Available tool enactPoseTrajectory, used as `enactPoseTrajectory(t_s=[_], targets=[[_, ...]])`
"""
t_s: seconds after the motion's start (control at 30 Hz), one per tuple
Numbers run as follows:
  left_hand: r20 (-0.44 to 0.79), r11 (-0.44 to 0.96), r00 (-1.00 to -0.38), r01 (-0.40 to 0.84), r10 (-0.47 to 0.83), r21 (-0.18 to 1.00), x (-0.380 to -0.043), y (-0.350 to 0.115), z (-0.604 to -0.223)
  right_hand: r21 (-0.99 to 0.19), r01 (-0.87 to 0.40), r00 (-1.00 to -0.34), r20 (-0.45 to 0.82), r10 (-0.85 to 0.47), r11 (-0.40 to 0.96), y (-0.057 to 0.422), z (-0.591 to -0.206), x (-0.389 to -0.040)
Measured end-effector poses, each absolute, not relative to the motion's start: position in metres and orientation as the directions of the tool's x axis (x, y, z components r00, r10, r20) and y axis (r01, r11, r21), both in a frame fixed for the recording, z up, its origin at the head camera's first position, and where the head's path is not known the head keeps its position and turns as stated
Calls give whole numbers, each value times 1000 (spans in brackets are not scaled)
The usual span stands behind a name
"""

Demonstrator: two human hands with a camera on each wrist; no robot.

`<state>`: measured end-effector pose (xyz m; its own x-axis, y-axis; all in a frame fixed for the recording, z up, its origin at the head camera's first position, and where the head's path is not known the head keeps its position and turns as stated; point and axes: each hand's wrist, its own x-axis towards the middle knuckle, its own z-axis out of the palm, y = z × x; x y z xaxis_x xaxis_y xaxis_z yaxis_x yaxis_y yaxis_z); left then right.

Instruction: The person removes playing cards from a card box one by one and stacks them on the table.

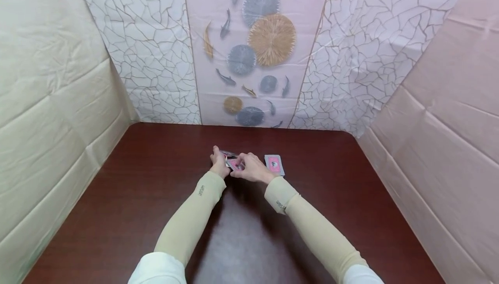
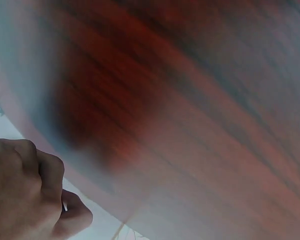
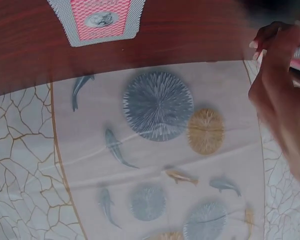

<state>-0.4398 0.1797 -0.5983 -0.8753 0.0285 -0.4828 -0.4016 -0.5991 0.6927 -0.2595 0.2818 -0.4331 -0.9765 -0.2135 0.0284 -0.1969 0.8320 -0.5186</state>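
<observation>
Pink-backed playing cards [image 1: 234, 164] with pale borders sit between my two hands, above the far half of the table. My left hand [image 1: 219, 162] holds them from the left side. From the right, my right hand [image 1: 253, 169] pinches cards with its thumb and fingers. Curled knuckles of the left hand [image 2: 22, 195] fill the lower left corner of the left wrist view, where no cards show. At the right edge of the right wrist view, the right hand [image 3: 282, 95] hides most of what it grips. A stack of matching cards [image 1: 274, 164] lies face down just right of it.
The dark red-brown table [image 1: 156, 154] has a glossy patch near its front. Behind it hangs a cloth [image 1: 241, 93] printed with fish and round motifs, between white cracked-pattern panels. Beige draped cloth walls [image 1: 58, 115] stand along both sides.
</observation>
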Motion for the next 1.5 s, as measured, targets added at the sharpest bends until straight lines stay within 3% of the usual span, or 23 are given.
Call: enactPoseTrajectory(t_s=[0.27, 0.4, 0.5, 0.7, 0.8, 0.93, 1.17, 1.27, 1.37, 1.5], targets=[[-477, -651, -873, -420, 100, 632, -454, 171, -597, -535, -228, -962, -5, -273, 813, 304, -423, -256], [-477, -664, -871, -426, 118, 615, -445, 165, -590, -509, -214, -972, 23, -235, 834, 320, -423, -254], [-479, -658, -866, -443, 140, 609, -454, 162, -598, -487, -167, -986, 74, -149, 857, 333, -429, -256], [-468, -686, -851, -489, 239, 539, -511, 163, -662, -453, 26, -982, 157, 109, 891, 354, -450, -265], [-449, -694, -853, -494, 268, 524, -524, 164, -677, -429, 119, -963, 170, 209, 896, 362, -460, -267], [-454, -682, -852, -496, 261, 538, -499, 164, -647, -399, 179, -951, 163, 262, 899, 368, -472, -267], [-467, -650, -845, -511, 261, 562, -398, 156, -520, -329, 224, -940, 176, 292, 917, 367, -488, -271], [-484, -635, -839, -519, 249, 572, -371, 157, -489, -320, 237, -936, 177, 304, 917, 365, -494, -273], [-520, -605, -826, -533, 220, 591, -355, 159, -472, -324, 241, -936, 170, 307, 915, 362, -498, -273], [-463, -630, -840, -527, 283, 570, -365, 158, -492, -306, 244, -936, 175, 306, 920, 357, -501, -273]])
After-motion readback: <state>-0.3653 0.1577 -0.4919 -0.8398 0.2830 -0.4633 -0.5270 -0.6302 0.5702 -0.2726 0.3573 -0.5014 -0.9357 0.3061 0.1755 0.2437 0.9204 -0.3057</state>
